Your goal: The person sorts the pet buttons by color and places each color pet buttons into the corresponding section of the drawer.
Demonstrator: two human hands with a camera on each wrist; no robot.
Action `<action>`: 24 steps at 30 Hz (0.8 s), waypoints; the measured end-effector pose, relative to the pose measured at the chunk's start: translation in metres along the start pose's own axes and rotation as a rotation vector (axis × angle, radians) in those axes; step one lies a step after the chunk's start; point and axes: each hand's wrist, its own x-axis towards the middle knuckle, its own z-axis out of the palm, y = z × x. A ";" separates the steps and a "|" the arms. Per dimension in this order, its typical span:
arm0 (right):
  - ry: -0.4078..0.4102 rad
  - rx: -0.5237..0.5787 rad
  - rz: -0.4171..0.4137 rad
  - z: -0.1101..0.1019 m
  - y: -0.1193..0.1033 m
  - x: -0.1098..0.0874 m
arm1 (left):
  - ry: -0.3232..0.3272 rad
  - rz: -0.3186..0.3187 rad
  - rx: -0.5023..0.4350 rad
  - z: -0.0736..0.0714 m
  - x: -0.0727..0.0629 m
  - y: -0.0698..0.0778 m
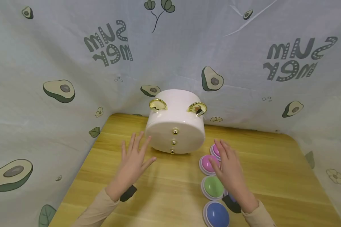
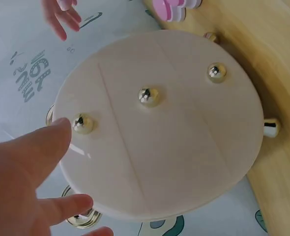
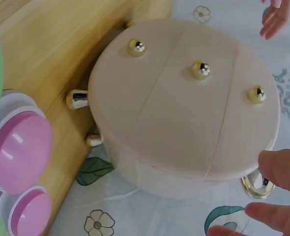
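A white rounded box [image 1: 174, 137] with gold ear-like rings [image 1: 158, 104] on top stands at the back of the table. Three gold knobs [image 2: 148, 97] run down its front, where thin seams divide the face; short gold feet [image 3: 77, 99] hold it up. My left hand [image 1: 132, 165] is raised in front of its left side, fingers spread, holding nothing. In the left wrist view that thumb overlaps the box's edge beside the top knob. My right hand [image 1: 230, 171], fingers extended and empty, hovers over the dome-topped round buttons right of the box, partly hiding a pink one [image 1: 209, 164].
Below the pink buttons, a green button [image 1: 213, 187] and a blue button [image 1: 217, 215] line the wooden table [image 1: 164, 195]. Another blue button is mostly hidden by the right wrist and its black strap. A printed cloth [image 1: 170, 60] hangs behind and at both sides.
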 end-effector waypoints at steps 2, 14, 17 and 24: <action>0.043 0.074 -0.019 -0.001 -0.001 0.003 | 0.045 0.027 -0.041 -0.006 0.005 -0.002; -0.031 0.610 -0.069 -0.003 -0.018 0.034 | 0.172 0.226 -0.368 -0.034 0.072 -0.033; -0.073 0.708 -0.100 0.001 -0.024 0.041 | 0.165 0.277 -0.394 -0.035 0.089 -0.041; -0.179 0.782 -0.145 0.013 -0.033 0.052 | 0.144 0.364 -0.444 -0.028 0.118 -0.053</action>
